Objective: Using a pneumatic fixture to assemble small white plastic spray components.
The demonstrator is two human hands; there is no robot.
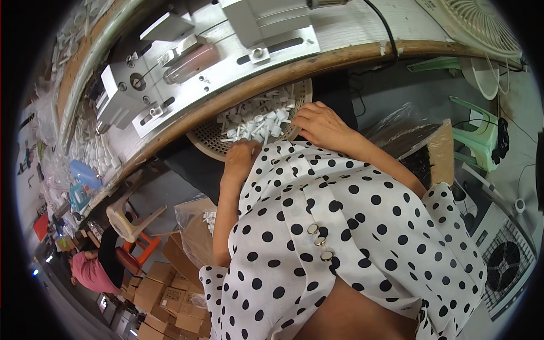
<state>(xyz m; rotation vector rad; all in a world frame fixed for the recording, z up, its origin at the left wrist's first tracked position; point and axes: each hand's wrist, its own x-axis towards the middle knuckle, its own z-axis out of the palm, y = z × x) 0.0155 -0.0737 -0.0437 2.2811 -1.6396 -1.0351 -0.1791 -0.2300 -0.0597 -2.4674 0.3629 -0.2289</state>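
Note:
A round beige plastic basket [207,143] with a perforated wall sits at my lap, partly under the bench edge. Heaped in it are small white plastic parts [262,122] with wide heads and thin stems. My left hand [242,156] is at the near rim, its bent fingers close together beside the white parts; whatever its fingertips hold is hidden. Over the right rim, my right hand [323,126] curls its fingers around the basket edge, fingertips beside the heap.
A metal fixture [198,65] with a reddish cylinder stands on the bench with a rounded wooden edge [334,56]. More white parts [99,156] lie at the left. A fan [479,25], green stool [476,133] and open carton [439,150] are right. Cardboard boxes [175,297] and a seated person [96,272] are lower left.

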